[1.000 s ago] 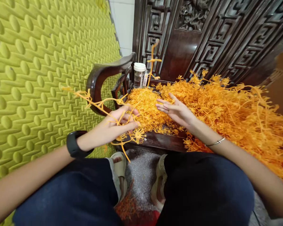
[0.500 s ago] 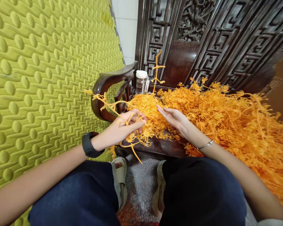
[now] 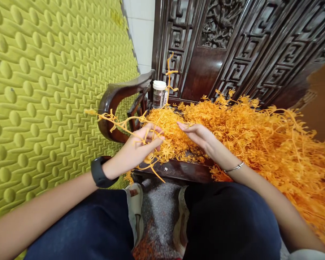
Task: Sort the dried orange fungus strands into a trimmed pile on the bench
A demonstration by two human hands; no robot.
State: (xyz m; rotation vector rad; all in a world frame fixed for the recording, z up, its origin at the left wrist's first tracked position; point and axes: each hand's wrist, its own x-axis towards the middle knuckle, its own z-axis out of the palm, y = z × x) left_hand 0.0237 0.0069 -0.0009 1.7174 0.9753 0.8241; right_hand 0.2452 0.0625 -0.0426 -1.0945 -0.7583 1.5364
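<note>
A: Change over the last second?
B: Right hand (image 3: 199, 139): fingers were spread, now drawn together, palm turned sideways. Left hand (image 3: 141, 146) keeps its grip on the orange branch (image 3: 121, 124).
A: Hands now?
B: Left curled, thumb against fingers, branch pinched; stems jut out left and below. Right loosely open, fingers nearly straight, over the small orange pile (image 3: 169, 124) on the bench (image 3: 186, 169). Large orange heap (image 3: 273, 144) beside it, to the right.
A: Hard to make out?
B: Whether the right fingertips hold a scrap: cannot tell. Upright stem (image 3: 168, 77) crosses in front of the jar (image 3: 158, 95); its foot is lost among orange bits. Heap cut off at the right edge.
</note>
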